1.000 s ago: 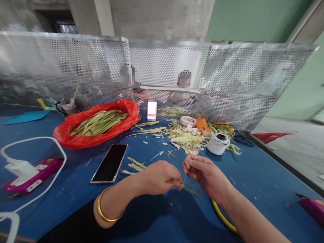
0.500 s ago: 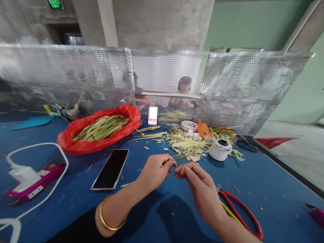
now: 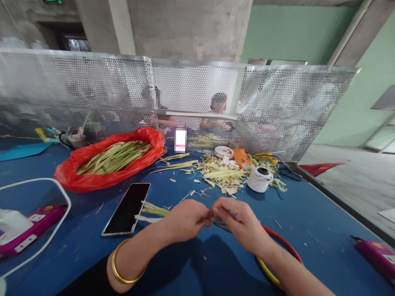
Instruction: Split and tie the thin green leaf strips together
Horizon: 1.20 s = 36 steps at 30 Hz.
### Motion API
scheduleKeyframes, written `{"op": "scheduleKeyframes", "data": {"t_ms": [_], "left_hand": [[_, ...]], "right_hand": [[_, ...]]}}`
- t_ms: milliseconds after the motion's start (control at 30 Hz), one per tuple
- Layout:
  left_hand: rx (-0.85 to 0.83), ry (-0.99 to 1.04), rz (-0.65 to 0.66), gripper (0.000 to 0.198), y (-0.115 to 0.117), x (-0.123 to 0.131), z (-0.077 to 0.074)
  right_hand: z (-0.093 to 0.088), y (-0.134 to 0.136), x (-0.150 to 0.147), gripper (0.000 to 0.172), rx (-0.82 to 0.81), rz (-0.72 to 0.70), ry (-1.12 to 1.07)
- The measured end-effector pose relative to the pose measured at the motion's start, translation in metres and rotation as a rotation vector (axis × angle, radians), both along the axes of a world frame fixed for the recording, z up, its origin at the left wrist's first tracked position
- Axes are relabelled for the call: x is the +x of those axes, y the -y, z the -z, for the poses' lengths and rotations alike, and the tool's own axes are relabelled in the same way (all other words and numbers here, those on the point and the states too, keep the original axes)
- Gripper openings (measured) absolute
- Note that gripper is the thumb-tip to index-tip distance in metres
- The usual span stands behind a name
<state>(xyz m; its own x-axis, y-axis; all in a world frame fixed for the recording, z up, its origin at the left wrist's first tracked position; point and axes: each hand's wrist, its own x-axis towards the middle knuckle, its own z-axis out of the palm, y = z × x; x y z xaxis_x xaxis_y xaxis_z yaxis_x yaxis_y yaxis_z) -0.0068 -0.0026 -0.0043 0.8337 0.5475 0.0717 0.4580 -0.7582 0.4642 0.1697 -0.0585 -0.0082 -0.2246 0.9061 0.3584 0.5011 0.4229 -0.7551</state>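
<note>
My left hand (image 3: 188, 220), below a gold bangle, is closed with its fingertips pinched together. My right hand (image 3: 237, 222) is pinched against it, the fingers of both touching. What lies between the fingertips is mostly hidden; a dark, thin piece shows beneath the right fingers. A bundle of pale green husk strips (image 3: 152, 209) sticks out to the left from behind my left hand, its other end covered by the hand. Under my right forearm lies a hand tool with red and yellow handles (image 3: 288, 244), partly hidden.
A red plastic bag (image 3: 66, 172) of long leaves stands left, with a phone (image 3: 126, 209) and purple power strip (image 3: 31, 230) nearer. Beyond my hands are husk scraps (image 3: 212, 170), a tape roll (image 3: 224, 152) and a white roll (image 3: 259, 180). A perforated metal screen (image 3: 194, 86) borders the back.
My hands have lowered slightly and come together, fingertips now touching. The husk bundle has come into sight beside my left wrist. The view has turned a little right.
</note>
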Motion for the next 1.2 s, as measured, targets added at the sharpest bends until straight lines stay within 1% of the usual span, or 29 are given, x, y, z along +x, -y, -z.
{"op": "scheduleKeyframes", "data": {"t_ms": [33,67,133,167,233,300,367,400,467,533,567,600,633,667,733,800,833,900,933,1067,1133,1200], "left_hand": [[-0.093,0.029,0.071,0.021,0.001,-0.002,-0.004],[-0.186,0.068,0.111,0.021,0.001,-0.003,-0.008],[-0.370,0.137,0.107,0.020,0.004,-0.004,-0.015],[-0.449,0.174,0.074,0.020,0.005,-0.004,-0.018],[-0.579,0.277,-0.039,0.020,0.006,-0.001,-0.020],[-0.679,0.432,-0.189,0.022,0.006,0.001,-0.020],[-0.750,0.595,-0.335,0.023,0.003,0.002,-0.017],[-0.773,0.657,-0.392,0.023,0.001,0.002,-0.015],[-0.796,0.729,-0.464,0.021,-0.003,0.002,-0.010],[-0.821,0.751,-0.485,0.023,-0.006,0.002,-0.003],[-0.836,0.748,-0.485,0.023,-0.007,0.003,0.000],[-0.858,0.737,-0.483,0.024,-0.007,0.004,0.004],[-0.885,0.716,-0.469,0.023,-0.006,0.006,0.008],[-0.910,0.693,-0.456,0.023,-0.005,0.009,0.011],[-0.929,0.658,-0.436,0.023,-0.002,0.014,0.017],[-0.901,0.654,-0.445,0.025,0.000,0.018,0.023],[-0.885,0.654,-0.454,0.025,0.001,0.020,0.025],[-0.854,0.654,-0.483,0.023,0.001,0.022,0.029],[-0.839,0.648,-0.494,0.021,0.001,0.022,0.031],[-0.781,0.613,-0.530,0.016,-0.001,0.024,0.040],[-0.828,0.602,-0.563,0.015,-0.001,0.025,0.041],[-0.945,0.613,-0.579,0.015,-0.002,0.024,0.039]], "right_hand": [[-0.001,-0.003,0.004,0.023,-0.047,0.009,-0.066],[-0.001,-0.006,0.007,0.022,-0.083,0.022,-0.137],[0.002,-0.013,0.010,0.022,-0.145,0.044,-0.282],[0.005,-0.016,0.010,0.022,-0.182,0.051,-0.348],[0.013,-0.021,0.008,0.023,-0.257,0.072,-0.436],[0.022,-0.024,0.005,0.022,-0.295,0.089,-0.434],[0.028,-0.024,0.001,0.023,-0.279,0.109,-0.355],[0.028,-0.021,-0.001,0.023,-0.246,0.119,-0.299],[0.025,-0.014,-0.004,0.023,-0.115,0.131,-0.191],[0.020,-0.006,-0.007,0.022,0.066,0.111,-0.122],[0.017,-0.002,-0.009,0.021,0.135,0.083,-0.116],[0.015,0.001,-0.010,0.020,0.172,0.044,-0.132],[0.014,0.002,-0.012,0.020,0.164,-0.003,-0.171],[0.014,0.003,-0.014,0.021,0.117,-0.050,-0.230],[0.018,0.001,-0.017,0.023,-0.027,-0.100,-0.367],[0.024,-0.003,-0.019,0.026,-0.134,-0.070,-0.447],[0.027,-0.004,-0.021,0.027,-0.156,-0.035,-0.444],[0.031,-0.004,-0.023,0.029,-0.134,0.010,-0.369],[0.032,-0.003,-0.024,0.029,-0.101,0.009,-0.311],[0.033,-0.001,-0.025,0.028,0.066,-0.070,-0.097],[0.033,-0.002,-0.025,0.028,0.070,-0.074,-0.069],[0.034,-0.005,-0.024,0.029,0.005,-0.024,-0.125]]}}
